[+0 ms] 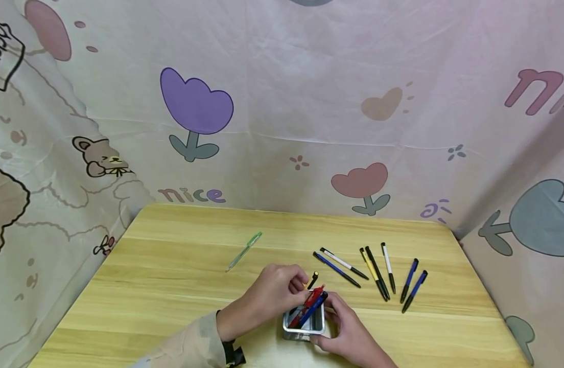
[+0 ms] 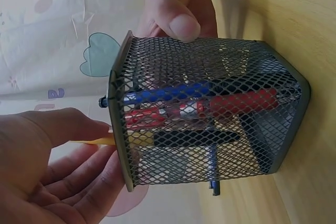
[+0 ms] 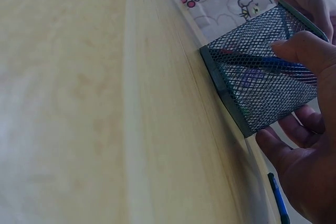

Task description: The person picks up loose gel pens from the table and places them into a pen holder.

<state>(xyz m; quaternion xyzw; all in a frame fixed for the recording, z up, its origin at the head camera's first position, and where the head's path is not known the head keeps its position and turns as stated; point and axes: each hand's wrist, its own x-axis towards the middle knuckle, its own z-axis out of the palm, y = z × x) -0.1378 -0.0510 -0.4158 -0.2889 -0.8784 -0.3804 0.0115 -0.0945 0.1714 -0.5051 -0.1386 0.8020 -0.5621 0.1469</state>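
A dark metal mesh pen holder [image 1: 305, 335] stands on the wooden table near its front edge. My right hand [image 1: 353, 332] grips the holder's right side, thumb and fingers around its wall in the right wrist view. My left hand [image 1: 273, 294] is at the rim and pinches a yellow-and-black pen [image 2: 107, 141] between thumb and fingers. That pen's black end reaches down inside the holder, seen through the mesh. Beside it in the holder lean a red pen [image 2: 244, 103] and a blue pen [image 2: 168, 93].
Right of the holder lie several pens, among them a white pen [image 1: 388, 263], a yellow pen [image 1: 370, 266] and a blue pen [image 1: 415, 291]. A green clear pen [image 1: 243, 252] lies at the back left. A printed cloth [image 1: 282, 128] hangs behind the table [image 1: 171, 266].
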